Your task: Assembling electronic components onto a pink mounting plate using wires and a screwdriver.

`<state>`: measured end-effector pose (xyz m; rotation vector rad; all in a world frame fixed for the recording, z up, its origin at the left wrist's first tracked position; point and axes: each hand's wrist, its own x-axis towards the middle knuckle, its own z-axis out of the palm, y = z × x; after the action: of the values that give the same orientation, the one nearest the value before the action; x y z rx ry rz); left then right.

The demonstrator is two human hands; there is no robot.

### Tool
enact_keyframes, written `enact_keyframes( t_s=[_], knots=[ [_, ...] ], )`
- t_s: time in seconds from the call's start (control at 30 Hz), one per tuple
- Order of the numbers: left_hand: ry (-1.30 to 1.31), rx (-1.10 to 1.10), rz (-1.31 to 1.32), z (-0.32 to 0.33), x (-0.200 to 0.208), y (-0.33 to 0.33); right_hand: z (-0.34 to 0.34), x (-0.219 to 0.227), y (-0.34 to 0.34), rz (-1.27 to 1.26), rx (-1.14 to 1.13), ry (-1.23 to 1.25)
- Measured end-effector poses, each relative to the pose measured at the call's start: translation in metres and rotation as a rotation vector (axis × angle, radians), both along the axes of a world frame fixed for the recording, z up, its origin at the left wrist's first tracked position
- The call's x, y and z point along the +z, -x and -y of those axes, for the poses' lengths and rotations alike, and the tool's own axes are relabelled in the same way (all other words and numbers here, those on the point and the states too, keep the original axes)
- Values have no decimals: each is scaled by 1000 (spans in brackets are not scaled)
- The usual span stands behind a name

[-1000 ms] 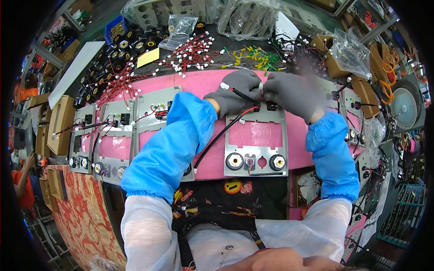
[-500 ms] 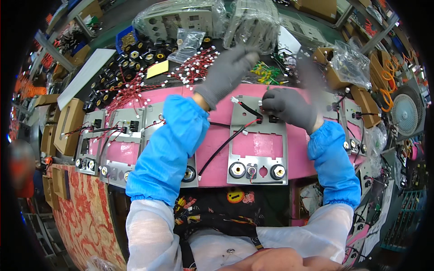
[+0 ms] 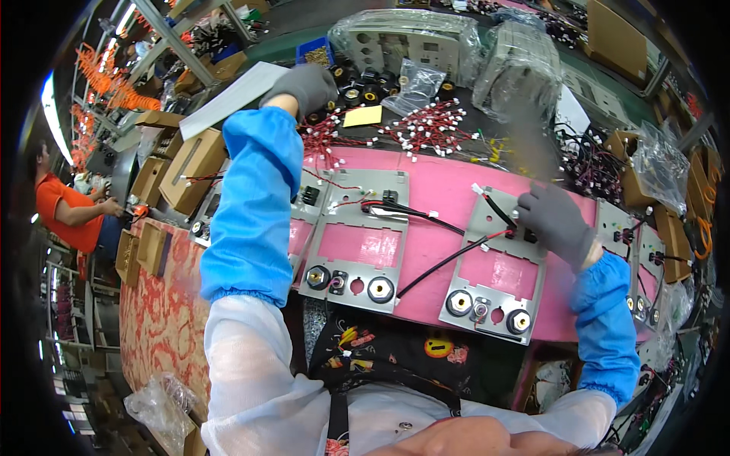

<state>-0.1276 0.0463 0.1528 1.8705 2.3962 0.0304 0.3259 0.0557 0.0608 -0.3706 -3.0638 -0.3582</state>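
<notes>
Far left of frame: co-worker (image 3: 72,216) in an orange shirt, well apart. Then open brown cartons (image 3: 194,171).

Upper left: left hand (image 3: 300,90), grey-gloved, reaching out at the edge of the black knobs (image 3: 370,93), fingers curled. Cannot tell grasping from hovering; fingertips hidden. Just right, bundle of red leads (image 3: 325,140), yellow card (image 3: 363,115), then loose heap of white-plugged leads (image 3: 437,125). Could snag a lead on the blue sleeve (image 3: 258,167) when drawing back, dragging the tangle along.

Centre: neighbouring panel (image 3: 369,181), grey, flat on the pink mat (image 3: 449,175), with black cable (image 3: 447,224) reaching toward the next plate.

Right of centre: main panel (image 3: 494,292), flat on the same mat, with long cable (image 3: 441,267) slanting down-left across the gap. Could catch on the neighbouring panel; likely cause, shifting the plate with loose wire alongside. At the upper right of the plate, right hand (image 3: 555,220), fingers bent at the black block (image 3: 530,234). Seemingly touching; cannot tell any firm grip. Could seat crooked under uneven, one-handed pressure.

Right edge: further wired panels (image 3: 612,216), partly overlapped by the forearm.
</notes>
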Motion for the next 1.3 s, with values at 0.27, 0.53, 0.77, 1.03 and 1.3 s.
enact_keyframes(
  t_s=[0.27,0.53,0.77,1.03,1.3],
  knots=[
    [42,-206,-165,28,-91,7,-4,16,-16,-379,-212,295],
    [-531,68,810,32,-77,47,2,46,-23,-470,-368,433],
    [-757,246,1625,29,-64,65,7,50,-6,-546,-337,537],
    [-661,-256,651,23,-40,-28,8,62,4,-772,-330,598],
    [-698,-861,-518,17,1,-156,5,64,32,-872,-381,741]
  ],
)
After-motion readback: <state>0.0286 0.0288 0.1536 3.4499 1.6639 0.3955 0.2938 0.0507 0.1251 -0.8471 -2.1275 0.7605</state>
